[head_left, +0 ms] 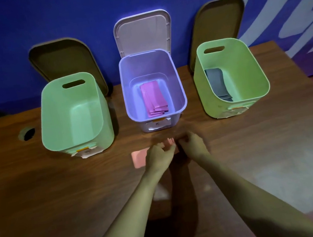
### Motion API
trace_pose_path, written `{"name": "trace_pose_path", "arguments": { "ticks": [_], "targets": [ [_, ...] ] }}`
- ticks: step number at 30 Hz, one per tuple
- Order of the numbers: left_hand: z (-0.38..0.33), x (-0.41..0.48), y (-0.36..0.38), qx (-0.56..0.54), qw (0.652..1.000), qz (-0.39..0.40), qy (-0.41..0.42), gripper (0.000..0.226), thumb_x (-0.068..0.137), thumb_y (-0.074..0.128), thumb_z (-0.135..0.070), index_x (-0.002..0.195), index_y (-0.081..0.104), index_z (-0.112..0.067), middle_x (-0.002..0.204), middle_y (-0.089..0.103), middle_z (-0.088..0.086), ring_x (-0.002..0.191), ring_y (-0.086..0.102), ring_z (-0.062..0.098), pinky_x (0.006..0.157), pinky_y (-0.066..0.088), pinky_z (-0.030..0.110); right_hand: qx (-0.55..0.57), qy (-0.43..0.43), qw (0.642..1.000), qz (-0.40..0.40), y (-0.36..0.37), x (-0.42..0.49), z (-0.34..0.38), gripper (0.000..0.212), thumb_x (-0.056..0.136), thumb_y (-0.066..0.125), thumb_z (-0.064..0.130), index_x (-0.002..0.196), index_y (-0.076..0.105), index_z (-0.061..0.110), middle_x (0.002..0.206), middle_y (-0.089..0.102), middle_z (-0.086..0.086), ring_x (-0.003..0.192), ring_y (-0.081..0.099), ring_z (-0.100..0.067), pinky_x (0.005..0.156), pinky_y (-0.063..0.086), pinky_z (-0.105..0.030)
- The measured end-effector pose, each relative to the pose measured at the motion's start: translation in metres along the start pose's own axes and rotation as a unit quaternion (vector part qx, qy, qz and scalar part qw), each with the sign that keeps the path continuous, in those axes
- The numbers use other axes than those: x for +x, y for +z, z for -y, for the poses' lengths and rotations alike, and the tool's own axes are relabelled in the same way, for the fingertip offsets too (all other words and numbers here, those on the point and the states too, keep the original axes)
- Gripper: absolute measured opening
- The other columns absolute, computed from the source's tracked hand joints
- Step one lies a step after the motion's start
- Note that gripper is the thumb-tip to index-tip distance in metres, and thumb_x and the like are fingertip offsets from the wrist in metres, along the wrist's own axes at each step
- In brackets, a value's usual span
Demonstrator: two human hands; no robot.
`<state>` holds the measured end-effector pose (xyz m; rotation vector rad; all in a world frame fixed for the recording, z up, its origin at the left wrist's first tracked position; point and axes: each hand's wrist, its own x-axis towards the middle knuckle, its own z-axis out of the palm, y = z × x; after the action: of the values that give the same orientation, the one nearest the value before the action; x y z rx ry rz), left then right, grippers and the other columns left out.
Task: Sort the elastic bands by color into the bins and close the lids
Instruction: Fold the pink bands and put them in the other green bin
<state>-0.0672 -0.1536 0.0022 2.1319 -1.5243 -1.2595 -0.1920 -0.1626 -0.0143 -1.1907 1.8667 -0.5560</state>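
Three bins stand in a row on the brown bench [41, 196], and all their lids are up. There is a left green bin [59, 112]. The purple bin [174, 79] in the middle holds pink bands [153, 98]. The right green bin [243, 68] holds grey bands [216, 81]. In front of the purple bin, the left hand [158, 155] and right hand [193, 145] are close together and blurry. A pink band [138, 158] lies on the bench just beside the left hand.

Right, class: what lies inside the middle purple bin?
Pink bands lie stacked on the floor of the purple bin. The top ones cover those beneath, so their number cannot be told.
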Motion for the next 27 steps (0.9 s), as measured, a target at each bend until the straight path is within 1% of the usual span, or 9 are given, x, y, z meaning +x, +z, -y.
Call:
{"name": "trace_pose_path", "arguments": {
  "ticks": [3, 6, 11, 14, 16, 19, 22, 25, 27],
  "targets": [
    [-0.002, -0.002, -0.008, -0.001, 1.000, 0.028, 0.005, 0.034, 0.093, 0.045, -0.033, 0.099, 0.068, -0.009, 0.108, 0.068, 0.015, 0.103, 0.060, 0.034, 0.089, 0.048, 0.036, -0.053, -0.139, 0.987, -0.058, -0.004, -0.006, 0.001, 0.011, 0.087, 0.058, 0.011, 0.090, 0.059, 0.001, 0.093, 0.061, -0.017, 0.088, 0.058, -0.034, 0.074, 0.041, -0.035],
    [0.009, -0.003, -0.015, -0.039, 0.999, 0.023, 0.020, 0.028, 0.090, 0.048, -0.011, 0.108, 0.067, -0.004, 0.110, 0.068, 0.018, 0.100, 0.065, 0.035, 0.087, 0.052, 0.041, -0.188, -0.254, 0.949, 0.020, 0.002, -0.007, -0.002, 0.018, 0.086, 0.059, 0.013, 0.101, 0.061, 0.004, 0.097, 0.055, -0.016, 0.092, 0.051, -0.034, 0.077, 0.040, -0.036],
    [0.047, -0.013, -0.025, 0.007, 0.978, -0.207, -0.033, 0.031, 0.080, 0.064, -0.010, 0.110, 0.057, -0.005, 0.114, 0.055, 0.018, 0.115, 0.047, 0.032, 0.098, 0.034, 0.035, -0.315, -0.220, 0.921, 0.061, 0.009, -0.004, -0.009, 0.037, 0.088, 0.051, 0.017, 0.125, 0.054, 0.017, 0.118, 0.049, -0.010, 0.105, 0.047, -0.034, 0.087, 0.044, -0.041],
    [0.065, -0.009, -0.028, 0.024, 0.968, -0.205, -0.145, 0.050, 0.080, 0.068, -0.032, 0.116, 0.050, -0.003, 0.126, 0.042, 0.021, 0.123, 0.035, 0.038, 0.104, 0.029, 0.041, -0.348, -0.216, 0.911, 0.047, 0.009, -0.007, -0.005, 0.039, 0.090, 0.047, 0.020, 0.129, 0.051, 0.020, 0.122, 0.048, -0.008, 0.110, 0.046, -0.032, 0.088, 0.041, -0.038],
    [0.069, -0.004, -0.026, 0.021, 0.972, -0.180, -0.147, 0.040, 0.082, 0.066, -0.035, 0.110, 0.056, -0.008, 0.126, 0.043, 0.019, 0.123, 0.034, 0.037, 0.105, 0.027, 0.039, -0.378, -0.209, 0.901, 0.041, 0.011, -0.009, 0.004, 0.037, 0.091, 0.043, 0.018, 0.127, 0.051, 0.017, 0.129, 0.047, -0.008, 0.115, 0.043, -0.031, 0.091, 0.038, -0.038],
    [0.064, -0.002, -0.028, -0.063, 0.979, -0.176, -0.080, 0.014, 0.084, 0.064, -0.019, 0.093, 0.059, -0.009, 0.109, 0.055, 0.017, 0.112, 0.045, 0.034, 0.095, 0.033, 0.031, -0.422, -0.224, 0.877, 0.048, 0.014, -0.008, 0.021, 0.036, 0.090, 0.042, 0.014, 0.125, 0.053, 0.014, 0.132, 0.047, -0.010, 0.119, 0.040, -0.032, 0.094, 0.036, -0.038],
    [0.058, -0.013, -0.034, -0.104, 0.974, -0.193, 0.050, 0.014, 0.082, 0.063, -0.003, 0.081, 0.051, -0.011, 0.080, 0.060, 0.007, 0.077, 0.056, 0.025, 0.067, 0.033, 0.026, -0.321, -0.308, 0.891, 0.087, 0.012, -0.007, 0.035, 0.042, 0.085, 0.053, 0.009, 0.127, 0.051, 0.014, 0.128, 0.053, -0.010, 0.117, 0.049, -0.031, 0.092, 0.041, -0.038],
    [0.046, -0.032, -0.038, -0.039, 0.962, -0.202, 0.178, 0.012, 0.078, 0.062, 0.002, 0.082, 0.057, -0.008, 0.079, 0.062, 0.005, 0.073, 0.058, 0.024, 0.066, 0.037, 0.026, -0.238, -0.387, 0.873, 0.175, 0.004, -0.011, 0.045, 0.041, 0.083, 0.061, 0.010, 0.123, 0.056, 0.015, 0.123, 0.059, -0.007, 0.110, 0.056, -0.025, 0.087, 0.046, -0.036],
    [0.037, -0.040, -0.034, -0.005, 0.956, -0.200, 0.216, 0.013, 0.079, 0.062, 0.000, 0.086, 0.056, -0.009, 0.083, 0.063, 0.004, 0.077, 0.060, 0.025, 0.068, 0.042, 0.030, -0.227, -0.427, 0.860, 0.164, -0.002, -0.017, 0.046, 0.024, 0.083, 0.062, 0.013, 0.106, 0.063, 0.011, 0.106, 0.064, -0.009, 0.097, 0.059, -0.029, 0.076, 0.046, -0.035]
  ]
}}
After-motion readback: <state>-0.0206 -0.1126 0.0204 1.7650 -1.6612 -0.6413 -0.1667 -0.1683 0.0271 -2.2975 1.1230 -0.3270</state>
